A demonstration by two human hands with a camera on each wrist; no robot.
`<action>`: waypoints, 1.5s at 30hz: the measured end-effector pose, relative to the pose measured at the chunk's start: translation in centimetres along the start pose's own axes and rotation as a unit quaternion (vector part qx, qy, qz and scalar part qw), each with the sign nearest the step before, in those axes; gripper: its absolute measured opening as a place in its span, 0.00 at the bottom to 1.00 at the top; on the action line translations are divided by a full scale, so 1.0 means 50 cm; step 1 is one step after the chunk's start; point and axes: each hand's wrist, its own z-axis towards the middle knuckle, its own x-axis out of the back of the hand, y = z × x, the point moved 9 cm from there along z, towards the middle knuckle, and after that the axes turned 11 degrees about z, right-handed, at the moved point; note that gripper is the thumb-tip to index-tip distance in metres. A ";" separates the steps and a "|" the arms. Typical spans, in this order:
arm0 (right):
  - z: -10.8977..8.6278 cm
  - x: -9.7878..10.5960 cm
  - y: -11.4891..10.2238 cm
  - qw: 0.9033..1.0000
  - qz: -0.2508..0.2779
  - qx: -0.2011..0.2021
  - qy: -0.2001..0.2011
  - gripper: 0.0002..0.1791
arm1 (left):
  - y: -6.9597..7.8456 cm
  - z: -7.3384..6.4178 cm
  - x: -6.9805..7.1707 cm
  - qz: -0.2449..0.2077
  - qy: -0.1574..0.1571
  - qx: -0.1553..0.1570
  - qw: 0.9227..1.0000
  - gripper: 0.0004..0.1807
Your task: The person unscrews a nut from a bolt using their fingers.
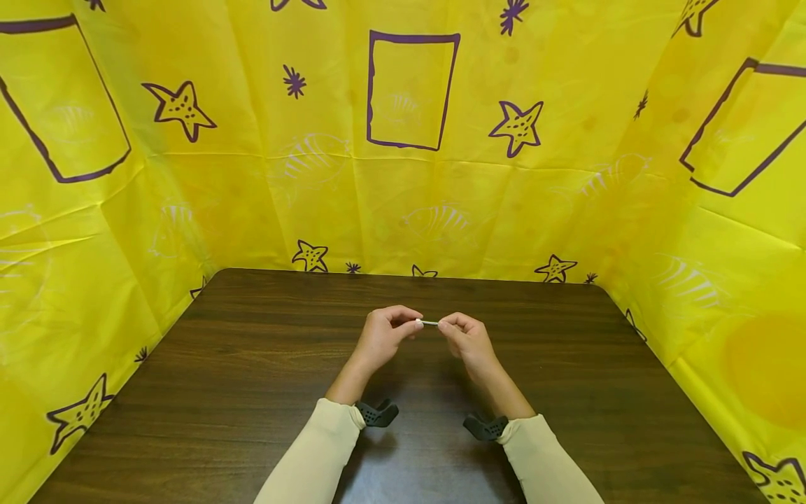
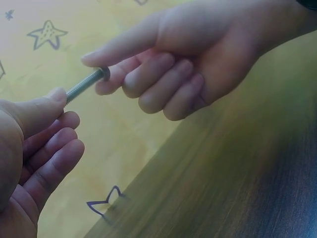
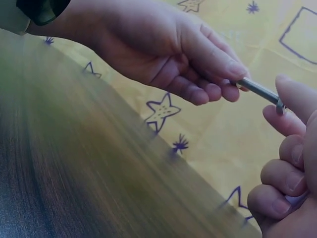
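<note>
A slim metal bolt (image 1: 430,323) is held above the table between both hands, its threaded shank (image 2: 85,88) showing in the left wrist view. My left hand (image 1: 383,337) pinches one end between thumb and fingertips, which hide that end. At the other end, the thumb and index finger of my right hand (image 1: 471,343) lie on either side of a wider round part (image 3: 281,107). The right hand's other fingers curl toward its palm.
A dark wood-grain table (image 1: 252,392) lies beneath the hands. Yellow cloth (image 1: 327,210) with starfish and fish drawings rises behind it and along both sides. Dark wrist-worn devices (image 1: 378,413) sit at the cuffs of the pale sleeves (image 1: 317,448).
</note>
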 end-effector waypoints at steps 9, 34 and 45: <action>0.002 0.003 -0.011 1.000 -0.011 0.026 0.005 0.10 | -0.001 0.000 0.003 0.000 0.002 -0.001 1.000 0.04; -0.017 -0.026 -0.071 0.994 -0.094 0.053 0.026 0.13 | -0.021 0.000 0.007 0.000 0.000 0.023 1.000 0.07; 0.006 0.020 -0.009 0.964 -0.255 0.062 0.031 0.11 | -0.058 -0.007 0.000 0.035 -0.027 0.046 0.998 0.03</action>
